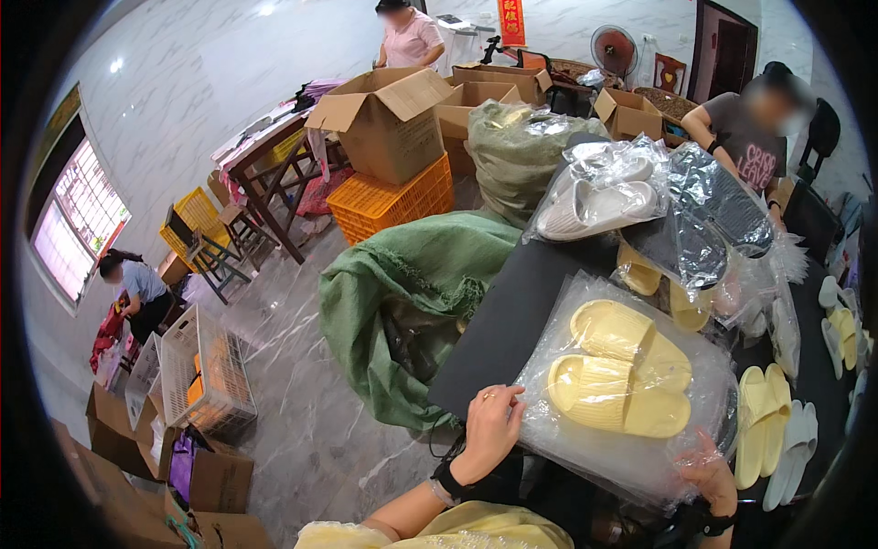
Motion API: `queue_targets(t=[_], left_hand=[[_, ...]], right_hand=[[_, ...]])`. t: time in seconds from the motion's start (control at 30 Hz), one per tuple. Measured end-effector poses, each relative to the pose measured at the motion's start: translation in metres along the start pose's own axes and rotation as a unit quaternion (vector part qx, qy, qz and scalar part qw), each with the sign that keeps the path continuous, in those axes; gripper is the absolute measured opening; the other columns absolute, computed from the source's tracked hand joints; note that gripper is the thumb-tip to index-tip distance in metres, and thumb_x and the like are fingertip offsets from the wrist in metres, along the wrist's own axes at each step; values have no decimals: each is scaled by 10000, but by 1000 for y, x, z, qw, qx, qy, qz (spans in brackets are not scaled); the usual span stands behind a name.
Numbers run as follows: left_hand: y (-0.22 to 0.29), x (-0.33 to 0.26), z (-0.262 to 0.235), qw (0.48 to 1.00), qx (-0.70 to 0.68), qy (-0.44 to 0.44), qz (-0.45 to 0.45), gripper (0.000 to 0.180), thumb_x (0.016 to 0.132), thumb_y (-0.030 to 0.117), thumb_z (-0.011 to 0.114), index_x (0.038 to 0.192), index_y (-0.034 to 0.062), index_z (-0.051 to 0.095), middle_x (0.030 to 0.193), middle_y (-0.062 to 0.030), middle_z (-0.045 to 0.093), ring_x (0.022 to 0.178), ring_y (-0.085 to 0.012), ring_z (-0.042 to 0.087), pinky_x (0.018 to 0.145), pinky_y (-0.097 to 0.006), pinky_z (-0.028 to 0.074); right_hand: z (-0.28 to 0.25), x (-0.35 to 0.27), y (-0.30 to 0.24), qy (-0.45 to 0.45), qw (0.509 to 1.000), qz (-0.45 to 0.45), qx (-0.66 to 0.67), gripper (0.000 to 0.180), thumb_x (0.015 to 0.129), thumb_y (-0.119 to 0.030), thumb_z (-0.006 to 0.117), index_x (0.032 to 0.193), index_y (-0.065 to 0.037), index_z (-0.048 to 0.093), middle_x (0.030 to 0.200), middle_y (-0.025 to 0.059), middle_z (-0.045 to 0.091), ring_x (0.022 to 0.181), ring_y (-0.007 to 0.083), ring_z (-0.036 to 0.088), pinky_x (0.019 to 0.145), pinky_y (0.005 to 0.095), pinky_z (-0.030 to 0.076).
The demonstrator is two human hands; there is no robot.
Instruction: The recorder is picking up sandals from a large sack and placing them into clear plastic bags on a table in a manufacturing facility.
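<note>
A pair of pale yellow slippers (618,380) lies inside a clear plastic bag (558,437) on the black table (512,320) in front of me. My left hand (491,430) rests flat on the bag's near left corner, fingers spread. My right hand (709,476) pinches the bag's near right edge. Further along the table lie a bagged white pair (599,203) and a bagged black pair (722,215), with more yellow slippers (640,272) between them.
Loose yellow and white slippers (777,439) sit at the table's right edge. A green sack (412,293) slumps left of the table, with an orange crate (389,201) and cardboard boxes (389,119) behind it. One person sits at the far right (745,123); others stand beyond the boxes and crouch at left.
</note>
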State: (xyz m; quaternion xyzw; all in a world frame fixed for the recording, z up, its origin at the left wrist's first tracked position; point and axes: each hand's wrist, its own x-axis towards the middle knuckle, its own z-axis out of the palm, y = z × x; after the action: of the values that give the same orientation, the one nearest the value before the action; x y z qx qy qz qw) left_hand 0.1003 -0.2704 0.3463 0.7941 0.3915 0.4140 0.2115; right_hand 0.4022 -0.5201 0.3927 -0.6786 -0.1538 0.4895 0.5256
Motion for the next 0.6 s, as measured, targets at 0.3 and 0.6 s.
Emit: queue_targets(t=[0.3, 0.6], left_hand=[[4, -5, 4, 998, 14, -46, -38, 258, 694, 29, 624, 951, 53, 614, 793, -76, 582, 871, -260, 566, 798, -389, 422], [24, -1, 12, 998, 29, -38, 39, 409, 713, -48, 605, 1116, 2, 562, 1176, -187, 512, 1222, -410, 434, 973, -464, 388]], right_hand=[[-21, 13, 25, 42, 998, -53, -2, 924, 587, 19, 767, 1394, -19, 320, 756, 72, 602, 627, 148, 586, 560, 257, 487], [-22, 0, -52, 72, 809, -214, -543, 799, 572, -25, 771, 1307, -46, 459, 1015, 61, 516, 857, 199, 498, 785, 299, 438]])
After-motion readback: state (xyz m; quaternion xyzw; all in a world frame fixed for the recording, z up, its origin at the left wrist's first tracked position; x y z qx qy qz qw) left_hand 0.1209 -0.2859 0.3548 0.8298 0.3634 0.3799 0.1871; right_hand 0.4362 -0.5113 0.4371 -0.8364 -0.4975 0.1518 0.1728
